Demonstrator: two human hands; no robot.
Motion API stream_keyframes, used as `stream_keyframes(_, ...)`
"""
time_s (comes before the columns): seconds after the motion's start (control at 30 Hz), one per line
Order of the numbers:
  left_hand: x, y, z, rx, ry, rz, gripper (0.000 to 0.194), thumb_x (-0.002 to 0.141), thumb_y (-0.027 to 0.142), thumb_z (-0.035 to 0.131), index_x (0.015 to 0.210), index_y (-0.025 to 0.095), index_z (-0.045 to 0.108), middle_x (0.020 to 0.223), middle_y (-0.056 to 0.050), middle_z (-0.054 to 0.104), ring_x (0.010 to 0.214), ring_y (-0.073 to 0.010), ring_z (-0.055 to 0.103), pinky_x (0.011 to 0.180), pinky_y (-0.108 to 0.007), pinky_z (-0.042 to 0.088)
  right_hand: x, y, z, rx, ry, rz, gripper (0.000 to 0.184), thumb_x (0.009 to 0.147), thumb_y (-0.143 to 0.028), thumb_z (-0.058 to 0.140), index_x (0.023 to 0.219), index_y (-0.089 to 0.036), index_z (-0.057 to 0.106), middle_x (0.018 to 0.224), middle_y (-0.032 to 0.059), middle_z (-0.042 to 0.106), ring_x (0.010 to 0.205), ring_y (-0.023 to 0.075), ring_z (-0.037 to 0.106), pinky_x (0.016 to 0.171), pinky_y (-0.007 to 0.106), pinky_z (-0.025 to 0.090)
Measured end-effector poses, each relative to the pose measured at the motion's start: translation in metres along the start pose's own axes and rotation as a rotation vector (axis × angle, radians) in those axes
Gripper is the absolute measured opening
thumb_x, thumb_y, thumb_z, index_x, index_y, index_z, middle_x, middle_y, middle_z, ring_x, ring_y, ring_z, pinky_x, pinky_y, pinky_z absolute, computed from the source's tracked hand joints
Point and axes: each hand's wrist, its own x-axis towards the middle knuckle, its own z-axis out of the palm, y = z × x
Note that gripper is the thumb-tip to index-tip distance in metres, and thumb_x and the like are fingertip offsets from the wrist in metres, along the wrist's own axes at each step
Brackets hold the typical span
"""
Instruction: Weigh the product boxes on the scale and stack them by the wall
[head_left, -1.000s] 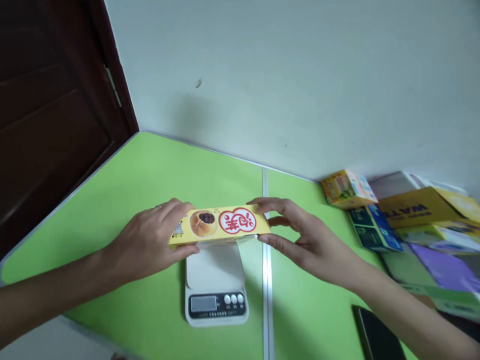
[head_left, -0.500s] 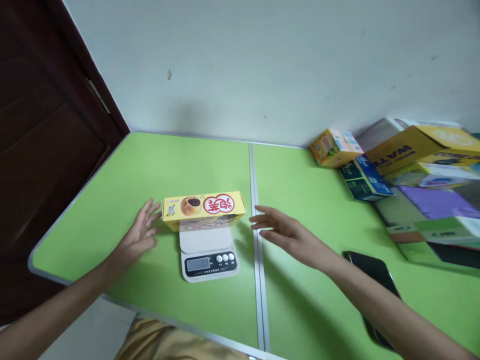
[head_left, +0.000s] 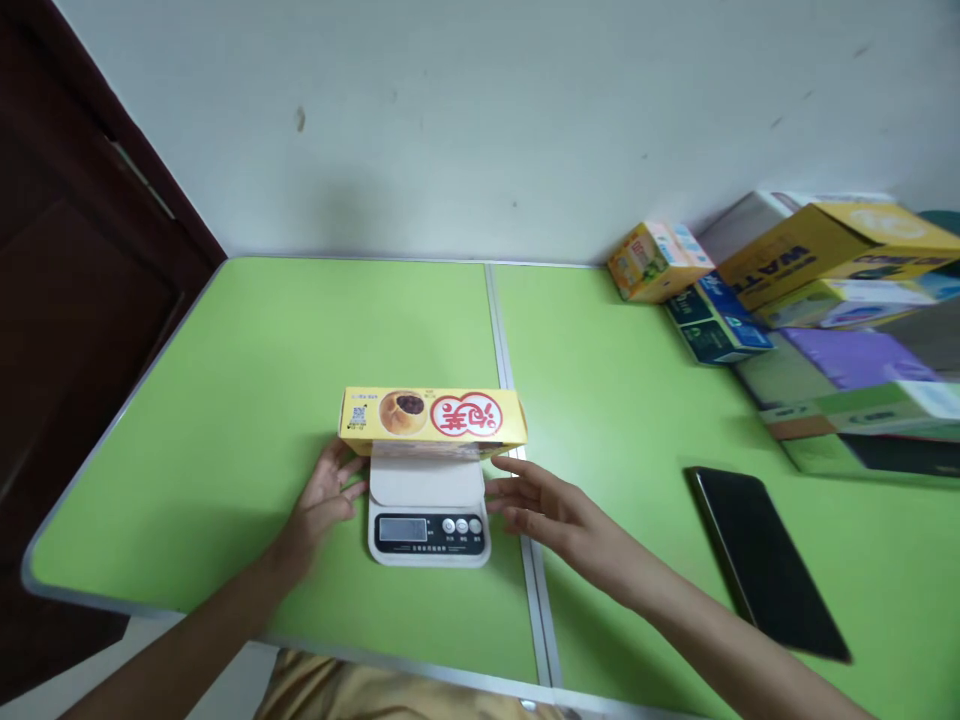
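Note:
A yellow snack box (head_left: 405, 412) with a filled-puff picture and red lettering stands on the back part of a white digital kitchen scale (head_left: 427, 482), overhanging it on both sides. The scale's small grey display and round buttons face me; its reading is too faint to make out. My left hand (head_left: 327, 497) is at the scale's left side, fingers apart, just below the box's left end. On the opposite side, my right hand (head_left: 544, 500) has its fingers stretched toward the scale's right edge. Whether the fingertips touch the scale I cannot tell. Neither hand holds anything.
A black phone (head_left: 765, 560) lies on the green table (head_left: 247, 400) to the right. Several cartons are piled at the back right, among them an orange box (head_left: 656, 262), a dark green and blue box (head_left: 716, 320) and a large yellow box (head_left: 810, 255). A wall borders the back.
Both hands have moved inward and lower, from beside the box's ends to close beside the scale. The view has shifted a little; the box still stands on the scale.

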Motion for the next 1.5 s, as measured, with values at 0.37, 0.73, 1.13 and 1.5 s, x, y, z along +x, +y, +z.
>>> stream_keyframes(0.37, 0.005, 0.022, -0.05, 0.394, -0.122, 0.192, 0.07, 0.073, 0.017, 0.056, 0.139, 0.033, 0.038, 0.148, -0.003, 0.041, 0.139, -0.0303, 0.032, 0.109, -0.048, 0.036, -0.017, -0.028, -0.028, -0.226, 0.294, -0.197, 0.042, 0.079, -0.048, 0.066, 0.113, -0.026, 0.056, 0.107, 0.0105, 0.063, 0.089, 0.0223, 0.064, 0.078, 0.04, 0.056)
stream_keyframes(0.73, 0.019, 0.081, -0.024, 1.098, -0.021, 0.315, 0.059, 0.076, 0.048, 0.065, 0.132, 0.038, 0.047, 0.133, -0.005, 0.052, 0.117, -0.0329, 0.057, 0.095, -0.048, 0.052, -0.006, -0.072, 0.002, -0.601, 0.108, -0.511, 0.054, 0.082, -0.018, 0.063, 0.13, -0.026, 0.039, 0.116, 0.0081, 0.053, 0.083, 0.0147, 0.057, 0.067, 0.028, 0.054)
stream_keyframes(1.13, 0.102, 0.098, 0.118, 0.868, -0.163, 0.249, 0.056, 0.079, 0.051, 0.06, 0.132, 0.033, 0.052, 0.128, -0.006, 0.059, 0.112, -0.0288, 0.06, 0.095, -0.046, 0.053, -0.054, -0.051, -0.079, -0.383, 0.501, -0.554, 0.037, 0.079, -0.014, 0.06, 0.112, -0.023, 0.048, 0.105, 0.0053, 0.056, 0.082, 0.0151, 0.061, 0.068, 0.028, 0.053)
stream_keyframes(1.5, 0.211, 0.103, 0.409, 0.303, -0.517, 0.355, 0.042, 0.096, 0.023, 0.038, 0.137, 0.024, 0.042, 0.143, -0.004, 0.048, 0.133, -0.021, 0.043, 0.106, -0.038, 0.041, -0.02, -0.142, -0.236, -0.692, 1.477, -0.68, 0.034, 0.067, -0.033, 0.071, 0.09, -0.019, 0.05, 0.096, 0.0094, 0.059, 0.09, 0.0257, 0.058, 0.078, 0.042, 0.05)
